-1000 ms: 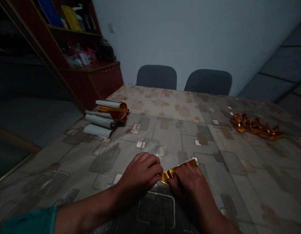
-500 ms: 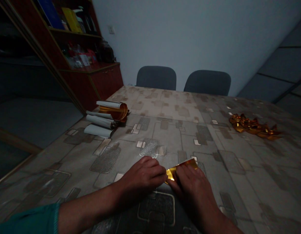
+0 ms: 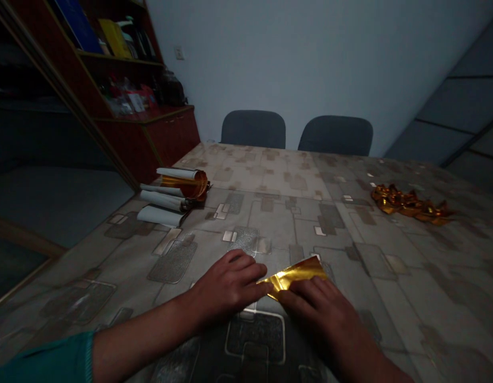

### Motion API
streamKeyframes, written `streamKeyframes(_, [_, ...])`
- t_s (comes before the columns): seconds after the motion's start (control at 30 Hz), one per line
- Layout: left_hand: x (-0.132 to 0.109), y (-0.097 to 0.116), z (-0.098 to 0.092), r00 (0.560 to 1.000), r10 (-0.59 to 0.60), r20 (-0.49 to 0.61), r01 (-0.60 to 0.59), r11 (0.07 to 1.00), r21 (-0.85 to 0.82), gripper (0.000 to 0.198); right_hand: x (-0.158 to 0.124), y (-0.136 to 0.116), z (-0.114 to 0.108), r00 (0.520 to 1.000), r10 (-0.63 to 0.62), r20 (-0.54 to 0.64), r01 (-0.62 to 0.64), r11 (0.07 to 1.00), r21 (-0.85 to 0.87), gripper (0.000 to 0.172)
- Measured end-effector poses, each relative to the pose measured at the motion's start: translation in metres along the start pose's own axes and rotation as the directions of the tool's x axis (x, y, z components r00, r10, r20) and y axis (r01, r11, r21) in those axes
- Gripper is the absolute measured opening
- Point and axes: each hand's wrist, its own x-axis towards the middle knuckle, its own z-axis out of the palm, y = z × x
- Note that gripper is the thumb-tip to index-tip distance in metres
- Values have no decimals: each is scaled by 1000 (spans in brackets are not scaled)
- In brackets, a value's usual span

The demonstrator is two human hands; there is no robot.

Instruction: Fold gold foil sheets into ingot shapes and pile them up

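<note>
While we inspect, the right hand (image 3: 314,314) lies open on the creased gold foil strip (image 3: 294,275), pressing it to the tabletop (image 3: 294,226); the left hand (image 3: 230,287), half-curled, touches the strip's left end. Folding appears partial; crumpled gold foil (image 3: 409,203) lies far right of the strip, rolled sheets (image 3: 178,191) far left.

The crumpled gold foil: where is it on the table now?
The crumpled gold foil lies, in the head view, on the far right of the table, beyond the right hand.

gold foil (image 3: 296,274): edge hidden under right fingers (image 3: 306,291) | shelf books (image 3: 76,18): cut off at top, probably unreadable
</note>
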Motion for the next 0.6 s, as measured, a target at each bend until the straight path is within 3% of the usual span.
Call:
streamKeyframes(0.07, [3,-3,-1,1000,4,16,-4,1000,10,20,0,-1,4,998,-58,35,58,998,-2,18])
streamKeyframes(0.2, [6,-5,1,1000,-5,15,4,999,51,24,3,-3,16,998,-54,42,55,998,-18,21])
streamKeyframes(0.37, [1,11,2,999,-31,-22,32,999,16,25,6,-5,18,999,17,48,-23,993,118,24])
streamKeyframes(0.5, [-4,27,5,992,-105,75,112,989,-92,28,4,-5,14,994,88,65,-101,971,216,24])
streamKeyframes(0.6, [-8,29,8,990,-104,92,113,988,-107,31,2,-4,14,995,84,46,-93,964,248,28])
